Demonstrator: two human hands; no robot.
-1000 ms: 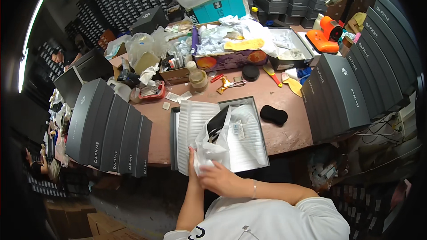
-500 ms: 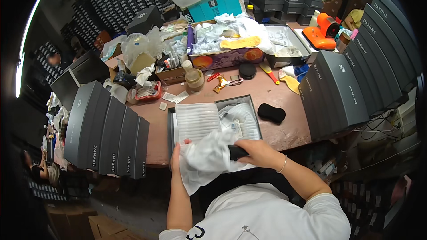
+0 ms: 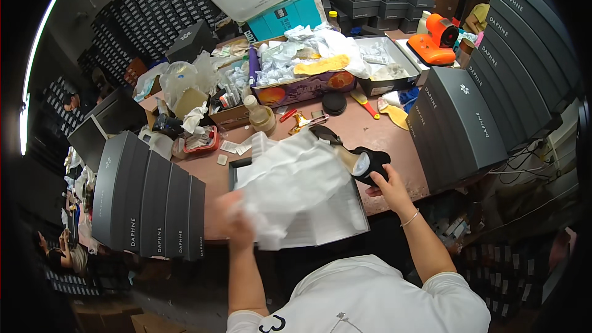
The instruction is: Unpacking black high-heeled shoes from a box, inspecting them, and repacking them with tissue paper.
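A black shoe (image 3: 348, 159) with a pale insole and white stuffing in its toe lies tilted above the right part of the open box. My right hand (image 3: 393, 190) grips it by the toe end, fingers closed. A wide sheet of white tissue paper (image 3: 296, 176) hangs spread over the grey shoebox (image 3: 361, 213) and hides most of its contents. At the sheet's left edge is my left hand (image 3: 237, 219), smeared by motion but closed on the paper. White wrapping shows at the box's near side.
Stacked grey shoeboxes stand left (image 3: 117, 191) and right (image 3: 456, 123). Behind are a glass bottle (image 3: 262, 117), a round black tin (image 3: 334, 103), a red-and-yellow brush (image 3: 365, 105), a carton of crumpled paper (image 3: 333, 80) and an orange device (image 3: 435, 43).
The white paper bundle has been opened out into a sheet. My right hand has moved right and away from me with the shoe, which has come out of the paper. My left hand has moved slightly left.
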